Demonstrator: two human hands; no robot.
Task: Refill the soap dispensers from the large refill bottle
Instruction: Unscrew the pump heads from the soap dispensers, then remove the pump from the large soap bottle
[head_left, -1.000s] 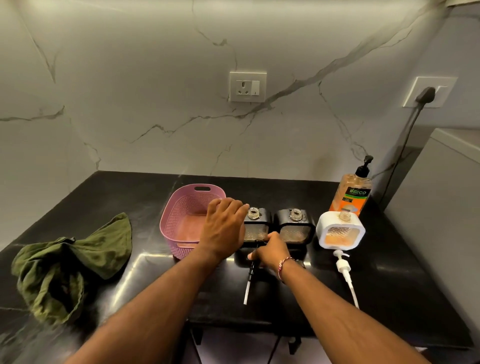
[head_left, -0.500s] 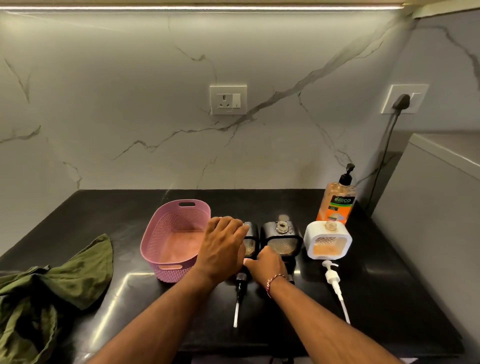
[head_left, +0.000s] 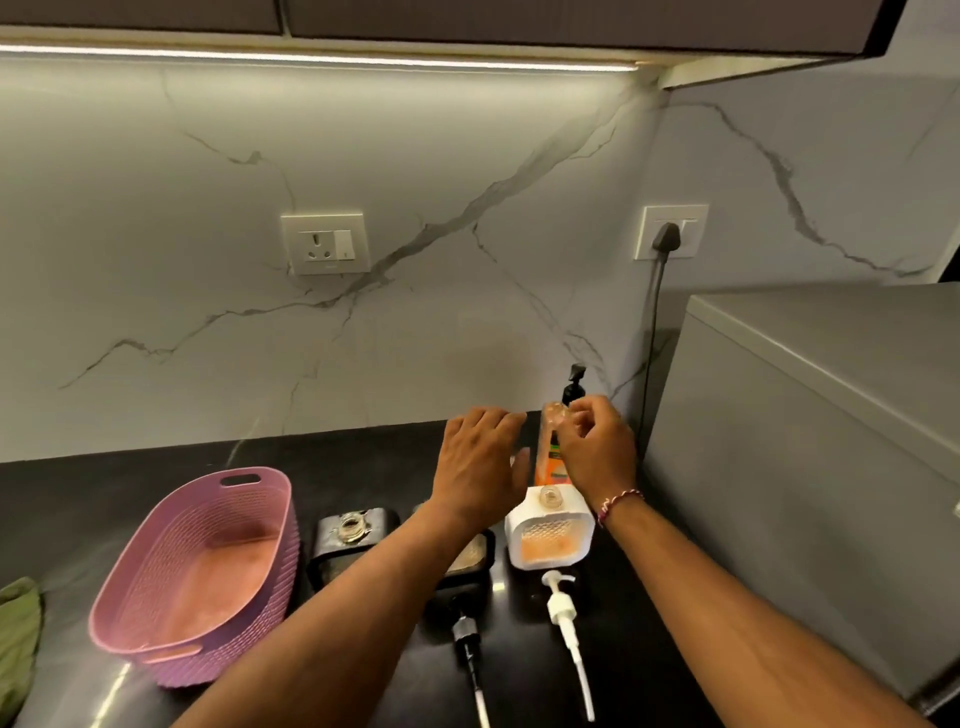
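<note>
Well to the left of the white square soap dispenser (head_left: 550, 535) sits a pink perforated plastic basket (head_left: 197, 566). Between the two stand a black square dispenser (head_left: 353, 540) with its neck uncapped and a second black dispenser (head_left: 470, 558), half hidden under the left forearm. The left hand (head_left: 480, 462) hovers just behind and left of the white dispenser, fingers straight, holding nothing. Directly behind the white dispenser stands the tall orange refill bottle with a black pump top (head_left: 545, 462), upright, its long axis vertical. The right hand (head_left: 597, 447) is at the bottle's shoulder, fingers curled toward it. Blur hides whether they have closed on it. The bottle lies between both hands, the right one nearer, so the lift probably falls to that hand.
</note>
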